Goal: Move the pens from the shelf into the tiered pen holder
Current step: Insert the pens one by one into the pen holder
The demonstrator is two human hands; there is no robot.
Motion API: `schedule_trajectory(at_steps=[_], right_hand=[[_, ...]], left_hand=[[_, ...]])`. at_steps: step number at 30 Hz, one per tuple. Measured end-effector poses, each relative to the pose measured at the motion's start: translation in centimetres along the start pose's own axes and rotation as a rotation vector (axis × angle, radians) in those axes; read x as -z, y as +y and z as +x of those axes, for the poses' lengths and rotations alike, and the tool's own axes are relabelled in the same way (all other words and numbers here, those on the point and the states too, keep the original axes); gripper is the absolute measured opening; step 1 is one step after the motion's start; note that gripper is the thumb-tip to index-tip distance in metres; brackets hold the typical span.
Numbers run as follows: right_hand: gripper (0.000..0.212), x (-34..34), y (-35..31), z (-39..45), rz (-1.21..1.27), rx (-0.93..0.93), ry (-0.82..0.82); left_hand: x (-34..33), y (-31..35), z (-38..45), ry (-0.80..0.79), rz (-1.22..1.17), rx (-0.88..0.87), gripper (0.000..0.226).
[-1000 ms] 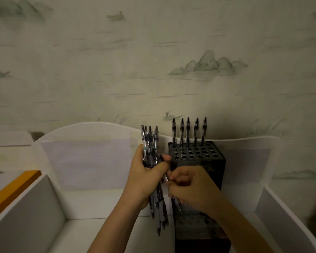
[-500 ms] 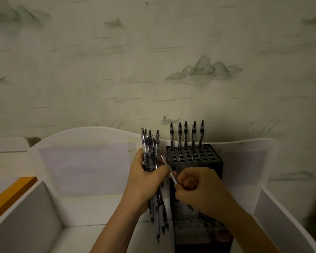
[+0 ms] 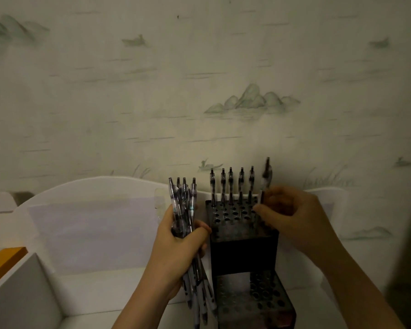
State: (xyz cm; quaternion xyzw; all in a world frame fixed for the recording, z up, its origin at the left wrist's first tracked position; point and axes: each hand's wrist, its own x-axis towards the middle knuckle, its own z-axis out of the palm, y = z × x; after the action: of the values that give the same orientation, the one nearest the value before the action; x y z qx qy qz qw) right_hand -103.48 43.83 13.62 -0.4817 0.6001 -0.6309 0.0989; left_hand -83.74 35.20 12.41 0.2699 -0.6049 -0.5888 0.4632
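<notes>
— What's nearest?
— The left hand (image 3: 176,252) grips a bundle of pens (image 3: 184,210) upright, just left of the tiered pen holder (image 3: 243,245) on the white shelf (image 3: 93,286).
— And the right hand (image 3: 292,217)?
— It pinches a single pen (image 3: 265,184) at the right end of the holder's back row.
— Farther back?
— Five pens (image 3: 230,184) stand in that back row, by the shelf's rear edge.

A single head-worn wide-angle camera looks forward and slightly down from close range, over both forearms, at the tiered pen holder (image 3: 243,236) on a white shelf (image 3: 93,236), facing the wallpapered wall (image 3: 199,79)
</notes>
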Motion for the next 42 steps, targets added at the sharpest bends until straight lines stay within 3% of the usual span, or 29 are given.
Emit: schedule_trajectory(at_steps=[6,12,32,42], right_hand=[[0.015,2.1,-0.1,3.2,0.007,0.041,0.166],[0.018,2.2,1.4,6.2,-0.060,0.079,0.186],[0.023,0.6,5.0,7.8,-0.276,-0.023,-0.038],[0.033,1.1,5.0,6.9,-0.245,-0.037,-0.068]], left_hand=[[0.0,0.1,0.0,-0.004,-0.015,-0.004,0.030],[-0.1,0.2,0.1,-0.014,0.004,-0.002,0.033],[0.2,-0.3,0.3,0.004,-0.010,0.022,0.036],[-0.1,-0.6,0.4,0.004,-0.001,0.019,0.034]])
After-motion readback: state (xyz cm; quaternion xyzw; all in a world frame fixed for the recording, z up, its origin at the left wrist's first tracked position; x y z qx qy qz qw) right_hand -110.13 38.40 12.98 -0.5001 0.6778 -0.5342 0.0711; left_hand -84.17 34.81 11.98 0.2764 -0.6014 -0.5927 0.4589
